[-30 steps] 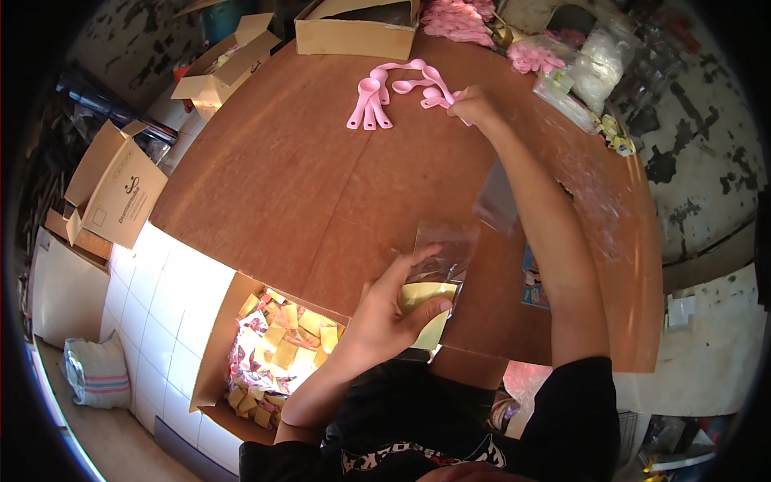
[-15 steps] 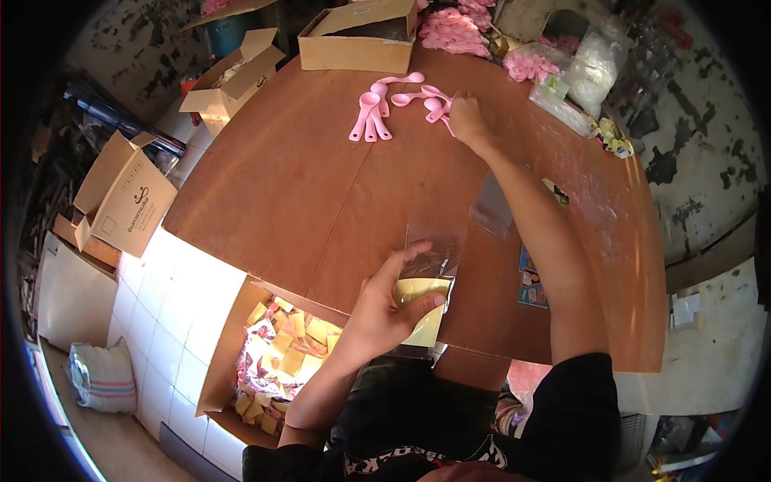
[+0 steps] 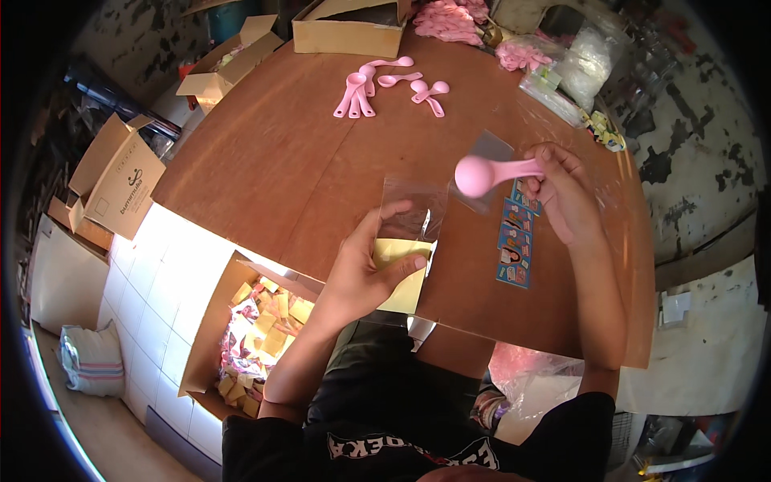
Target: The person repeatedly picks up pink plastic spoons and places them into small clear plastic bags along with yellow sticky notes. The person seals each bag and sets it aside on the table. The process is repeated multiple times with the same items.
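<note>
My right hand point(image 3: 569, 194) pinches a pink measuring spoon point(image 3: 477, 175) by its handle end, its round bowl pointing left above the table. Nearer the table's front edge, my left hand point(image 3: 357, 269) grips a clear plastic bag point(image 3: 414, 201) with a yellow card point(image 3: 399, 293) in its lower part. The thumb lies across the card. Beyond my hands, several pink spoons point(image 3: 354, 100) lie in a fanned group, with more loose spoons point(image 3: 430, 98) to their right. Under the raised spoon lies a flat clear bag point(image 3: 491, 149), and blue printed cards point(image 3: 514, 249) rest beside my right forearm.
An open carton point(image 3: 210, 337) filled with yellow-carded packets stands left of my lap. A cardboard box point(image 3: 349, 38) sits at the table's far edge, beside heaps of pink spoons point(image 3: 450, 22) and plastic bags point(image 3: 586, 68). More cartons point(image 3: 120, 181) stand at left.
My right hand has drawn back from the far spoons toward me and now holds a spoon up. My left hand still grips the bag and card. The blue cards show more fully.
</note>
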The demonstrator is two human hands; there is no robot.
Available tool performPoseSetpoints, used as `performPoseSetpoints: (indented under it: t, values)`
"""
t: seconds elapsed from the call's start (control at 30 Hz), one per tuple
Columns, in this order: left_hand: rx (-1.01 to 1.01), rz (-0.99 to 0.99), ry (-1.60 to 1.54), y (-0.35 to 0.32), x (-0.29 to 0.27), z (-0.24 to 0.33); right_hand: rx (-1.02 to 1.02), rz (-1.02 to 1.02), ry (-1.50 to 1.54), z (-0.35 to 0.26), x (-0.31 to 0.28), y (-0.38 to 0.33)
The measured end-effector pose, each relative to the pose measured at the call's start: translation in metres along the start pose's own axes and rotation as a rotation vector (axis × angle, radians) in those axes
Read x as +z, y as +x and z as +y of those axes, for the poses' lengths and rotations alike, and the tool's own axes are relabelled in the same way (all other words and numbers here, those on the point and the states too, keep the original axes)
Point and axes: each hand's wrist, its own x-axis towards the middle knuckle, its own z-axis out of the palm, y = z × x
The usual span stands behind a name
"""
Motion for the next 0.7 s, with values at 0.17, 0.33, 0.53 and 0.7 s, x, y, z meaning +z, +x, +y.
performPoseSetpoints:
  t: [0.17, 0.33, 0.53, 0.7]
  values:
    - [0.091, -0.061, 0.059, 0.005, 0.025, 0.011, 0.022, -0.450, -0.215, 0.010, -0.004, -0.008]
    - [0.080, -0.238, 0.097, 0.007, 0.031, 0.014, 0.096, -0.393, -0.248, 0.021, 0.006, -0.016]
    - [0.146, -0.128, -0.008, 0.013, 0.039, -0.006, 0.070, -0.370, -0.303, 0.016, 0.001, -0.020]
    - [0.126, -0.112, 0.019, 0.015, 0.046, -0.001, -0.024, -0.350, -0.391, 0.010, -0.005, -0.024]
